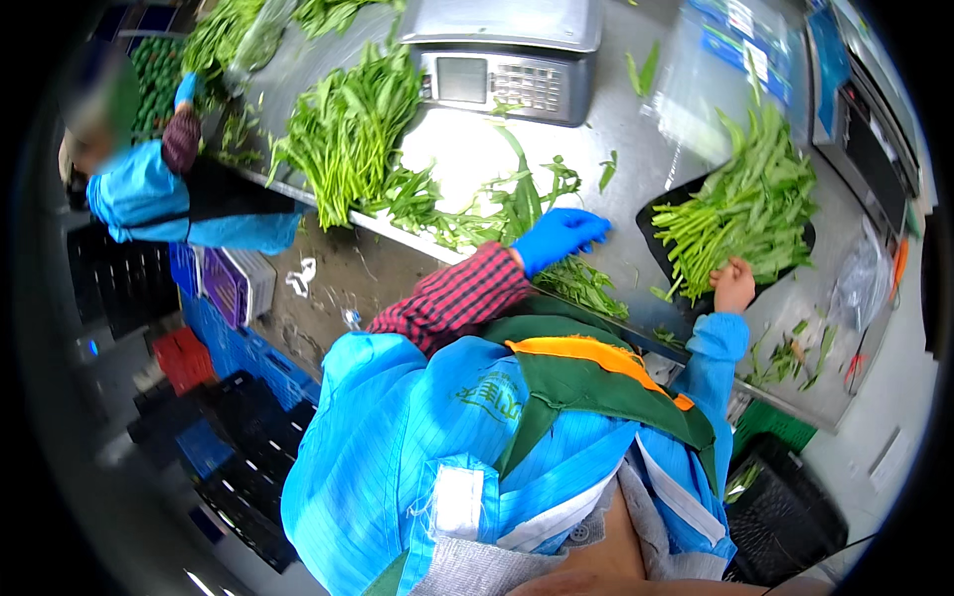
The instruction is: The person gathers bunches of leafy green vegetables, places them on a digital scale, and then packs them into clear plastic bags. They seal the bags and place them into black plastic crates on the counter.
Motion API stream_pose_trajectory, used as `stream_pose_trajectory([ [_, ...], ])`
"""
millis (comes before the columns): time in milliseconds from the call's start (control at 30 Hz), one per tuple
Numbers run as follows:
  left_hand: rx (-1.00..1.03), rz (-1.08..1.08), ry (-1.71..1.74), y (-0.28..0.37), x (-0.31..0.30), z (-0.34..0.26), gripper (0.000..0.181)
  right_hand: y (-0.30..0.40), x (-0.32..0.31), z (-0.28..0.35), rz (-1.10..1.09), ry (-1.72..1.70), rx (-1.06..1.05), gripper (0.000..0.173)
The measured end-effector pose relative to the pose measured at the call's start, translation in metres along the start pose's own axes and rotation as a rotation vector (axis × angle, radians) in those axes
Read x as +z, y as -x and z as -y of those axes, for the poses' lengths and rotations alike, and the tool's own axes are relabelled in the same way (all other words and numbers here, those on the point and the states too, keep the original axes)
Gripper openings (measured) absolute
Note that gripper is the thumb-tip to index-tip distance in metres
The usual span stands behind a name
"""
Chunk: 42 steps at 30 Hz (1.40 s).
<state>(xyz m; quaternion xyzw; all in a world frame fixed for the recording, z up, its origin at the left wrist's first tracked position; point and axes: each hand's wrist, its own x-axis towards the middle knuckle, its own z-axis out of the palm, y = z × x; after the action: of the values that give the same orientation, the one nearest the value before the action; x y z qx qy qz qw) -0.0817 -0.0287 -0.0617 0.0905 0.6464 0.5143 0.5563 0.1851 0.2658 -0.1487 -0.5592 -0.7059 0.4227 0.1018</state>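
My left hand (560, 240), in a blue glove, hovers over the near part of the steel table with its fingers partly bent and nothing seen in them. Loose leafy trimmings (477, 223) lie to its left, and more cut stems (585, 287) lie just below it. My bare right hand (734, 284) has its fingers curled onto the near edge of a bunch of long-leaved greens (760, 201). That bunch rests on a black plate or mat (654, 216), cut stems facing left. Part of its underside is hidden.
A digital scale (499, 82) stands at the back of the steel table (626, 179). Left of it lies a larger heap of greens (350, 127). Plastic bags (693, 97) and a black-and-blue machine (857, 119) are right. Another person (149, 186) works far left. Crates (231, 287) stand below.
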Motion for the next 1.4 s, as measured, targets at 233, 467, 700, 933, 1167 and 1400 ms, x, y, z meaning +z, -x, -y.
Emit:
stream_pose_trajectory([
  [233, 0.611, -1.224, -0.274, 0.068, -0.247, 0.076, 0.026, 0.037, 0.002, 0.05, -0.112, -0.266, -0.149, 0.026],
  [467, -0.068, -1.511, -0.639, 0.164, -0.448, 0.115, 0.049, 0.107, 0.039, 0.111, 0.278, 0.052, -0.358, 0.014],
  [700, -0.232, -1.444, -0.984, 0.168, -0.443, 0.078, 0.034, 0.134, 0.052, 0.101, 0.338, 0.004, -0.335, 0.016],
  [933, 0.585, -1.524, -0.828, 0.23, -0.5, 0.052, 0.022, 0.154, 0.058, 0.086, 0.319, 0.035, -0.531, 0.016],
  [1167, 1.104, -1.086, -0.009, 0.099, -0.134, -0.149, 0.029, 0.159, 0.045, 0.104, 0.22, 0.105, -0.428, 0.017],
  [1400, 0.537, 0.048, 0.292, -0.006, 0.13, -0.162, 0.029, 0.151, 0.012, 0.076, 0.161, -0.232, -0.167, 0.028],
])
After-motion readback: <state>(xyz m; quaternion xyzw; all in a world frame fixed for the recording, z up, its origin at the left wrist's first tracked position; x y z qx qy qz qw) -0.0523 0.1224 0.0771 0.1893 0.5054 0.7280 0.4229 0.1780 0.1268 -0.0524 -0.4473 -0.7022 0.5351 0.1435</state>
